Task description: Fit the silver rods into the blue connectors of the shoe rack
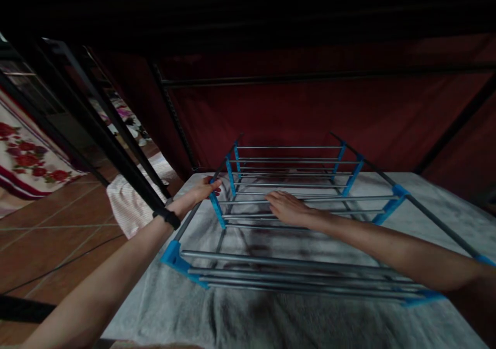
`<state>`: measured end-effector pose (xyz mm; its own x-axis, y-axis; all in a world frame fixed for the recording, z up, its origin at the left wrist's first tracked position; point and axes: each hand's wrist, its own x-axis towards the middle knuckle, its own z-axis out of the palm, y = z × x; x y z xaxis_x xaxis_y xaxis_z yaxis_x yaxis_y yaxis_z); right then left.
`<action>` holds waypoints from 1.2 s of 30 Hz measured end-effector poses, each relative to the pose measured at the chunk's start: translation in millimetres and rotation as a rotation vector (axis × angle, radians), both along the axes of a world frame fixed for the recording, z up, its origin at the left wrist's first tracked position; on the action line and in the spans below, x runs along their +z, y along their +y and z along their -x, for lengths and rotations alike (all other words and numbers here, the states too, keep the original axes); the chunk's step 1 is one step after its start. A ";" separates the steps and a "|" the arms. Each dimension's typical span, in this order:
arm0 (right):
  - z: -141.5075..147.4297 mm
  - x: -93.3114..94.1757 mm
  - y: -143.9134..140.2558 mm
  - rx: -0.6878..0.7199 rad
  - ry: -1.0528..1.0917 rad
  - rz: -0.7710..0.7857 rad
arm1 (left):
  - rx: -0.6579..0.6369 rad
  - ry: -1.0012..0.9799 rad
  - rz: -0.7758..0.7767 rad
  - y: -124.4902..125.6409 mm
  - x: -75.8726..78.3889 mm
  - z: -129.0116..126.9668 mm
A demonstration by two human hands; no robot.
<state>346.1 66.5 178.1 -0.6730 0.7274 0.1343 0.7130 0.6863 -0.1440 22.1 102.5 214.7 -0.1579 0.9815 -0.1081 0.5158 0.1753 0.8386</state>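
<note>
Steadying a tiered metal rack (pixel 294 204) on a grey towel-like cloth (pixel 240 313), inside a dark-framed enclosure with red fabric walls (pixel 310 111).

Item, rack: grey metal rods in rows, joined at the sides by blue plastic connectors (pixel 217 209). It lies across the cloth-covered surface, long side rails running away from the viewer, and seems to rest tipped over rather than upright, though its exact attitude is hard to tell.

Item, left hand (pixel 203 190): grip closed around the left side rail, just beside a blue connector, fingers wrapped over the top. A black band (pixel 166 217) sits on the wrist.

Item, right hand (pixel 289 208): laid flat, palm down, on the middle rods; fingers extended, not curled round any rod. It presses or rests; it clasps nothing.

Item, surroundings: black frame poles (pixel 96 126) slanting at left; a pale cloth (pixel 127 209) hanging behind them; tiled floor (pixel 46 230); a floral fabric (pixel 27 163) at far left.

Step in hand, by judgement: positioning or bracing the rack, one hand anchoring the rail, the other holding the rods down.

Next move, by judgement: any shift or lift would call for the right hand to take a true hold on a rod or rail, since a flat palm gives no purchase, and for care that the rails clear the frame poles and the cloth does not drag along underneath.
</note>
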 end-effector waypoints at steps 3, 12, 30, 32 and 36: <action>30.1 -11.3 6.9 -0.003 -0.080 0.032 | 0.010 0.029 0.044 8.1 -4.5 0.0; 48.5 6.3 15.8 -0.031 -0.116 -0.032 | 0.032 -0.040 0.072 0.6 -1.0 -7.5; 44.3 25.0 16.1 -0.011 -0.052 -0.080 | 0.091 -0.398 0.026 -3.4 -4.2 -13.1; 43.7 25.1 16.7 -0.011 -0.044 -0.078 | 0.080 -0.388 0.031 -3.9 -4.6 -12.6; 43.1 25.1 16.6 -0.006 -0.020 -0.078 | 0.085 -0.397 0.030 -4.7 -5.2 -12.5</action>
